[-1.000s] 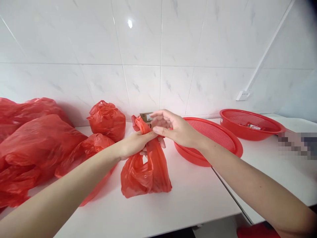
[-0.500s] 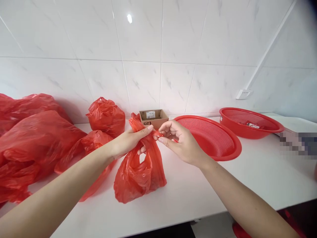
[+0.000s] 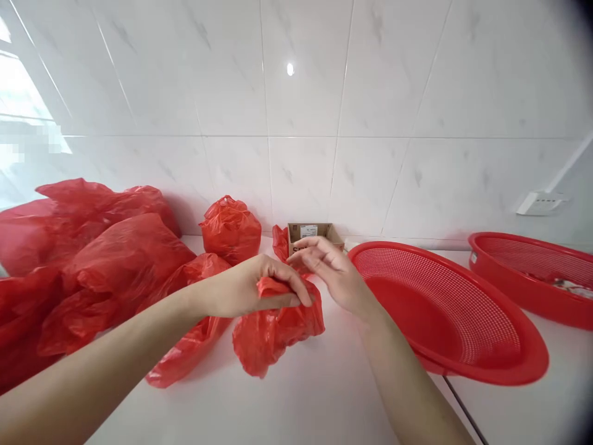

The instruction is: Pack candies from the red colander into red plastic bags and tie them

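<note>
My left hand [image 3: 266,284] is closed on a crumpled red plastic bag [image 3: 273,337], with thumb and fingers pinching its upper part. The bag bunches up just above the white table and droops below the hand. To its right, my right hand [image 3: 331,269] has its fingers stretched out toward the left, above the bag's right side. I see nothing held in it; its fingertips come close to the left hand. Part of the bag is hidden behind the left hand.
Filled red bags [image 3: 130,259] are heaped at the left, and a rounded tied one [image 3: 230,232] stands by the wall. A small cardboard box [image 3: 333,235] sits behind my hands. On the right are a red basket [image 3: 417,315] and another red basket [image 3: 523,290] with small items.
My view has swung left. The right hand has let go of the bag's twisted end and its fingers have straightened. The left hand has turned palm down, and the bag is more bunched up.
</note>
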